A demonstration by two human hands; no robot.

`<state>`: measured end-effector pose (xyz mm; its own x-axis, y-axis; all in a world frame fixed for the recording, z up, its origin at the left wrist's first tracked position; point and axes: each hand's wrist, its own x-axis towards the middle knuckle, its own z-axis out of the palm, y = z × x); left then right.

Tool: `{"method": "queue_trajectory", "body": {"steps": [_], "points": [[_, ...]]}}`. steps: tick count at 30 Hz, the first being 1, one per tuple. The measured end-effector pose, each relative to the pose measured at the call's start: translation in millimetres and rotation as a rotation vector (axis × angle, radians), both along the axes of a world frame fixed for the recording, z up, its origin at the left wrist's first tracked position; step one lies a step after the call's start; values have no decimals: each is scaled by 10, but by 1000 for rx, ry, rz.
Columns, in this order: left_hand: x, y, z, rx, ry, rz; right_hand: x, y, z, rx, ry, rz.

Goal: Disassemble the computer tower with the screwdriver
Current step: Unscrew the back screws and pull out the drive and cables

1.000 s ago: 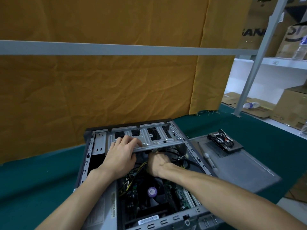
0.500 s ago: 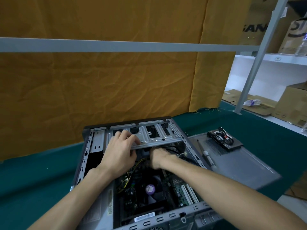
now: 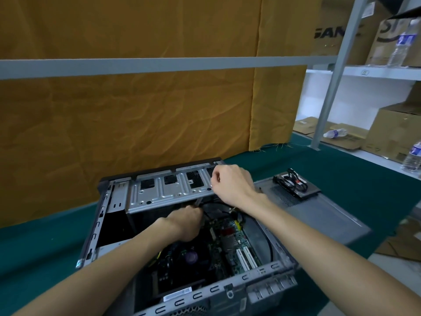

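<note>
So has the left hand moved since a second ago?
Yes. The left hand has dropped off the top of the metal drive cage and now reaches under its front edge, inside the computer tower.

Two bare forearms, no sleeves, left grip (image 3: 185, 222), right grip (image 3: 230, 182)

The computer tower (image 3: 230, 290) is grey metal with a green board (image 3: 237, 238) inside. It sits on a dark green table (image 3: 41, 247). Behind hangs an orange-brown cloth (image 3: 136, 122).
</note>
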<state>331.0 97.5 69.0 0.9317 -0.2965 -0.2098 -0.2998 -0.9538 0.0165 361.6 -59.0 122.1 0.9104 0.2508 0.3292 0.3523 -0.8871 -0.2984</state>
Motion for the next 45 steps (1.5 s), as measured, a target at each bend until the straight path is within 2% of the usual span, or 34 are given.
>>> {"method": "queue_trajectory", "body": {"steps": [2,6,8,13,22,27,33,40,45], "points": [[83,-55,-20,33,20,10,85,-30,-73,-33,-75,-52],[189,-115,-94,89,38,10,183,-108,-201,-44,141,-91],[207,-130,-139,126,18,9,194,-122,-249,-64,183,-81],[212,-142,-187,135,-73,-9,213,-119,-266,-110,170,-86],[273,-54,-189,84,-35,3,178,-119,-212,-115,205,-86],[236,-121,-223,268,-135,32,168,-121,-201,-110,220,-91],[188,-214,-265,348,-200,-20,180,-123,-215,-103,213,-91],[301,-48,-162,191,-82,-12,187,-136,-223,-90,211,-82],[241,-209,-302,359,-181,-86,190,-133,-228,-96,208,-97]]}}
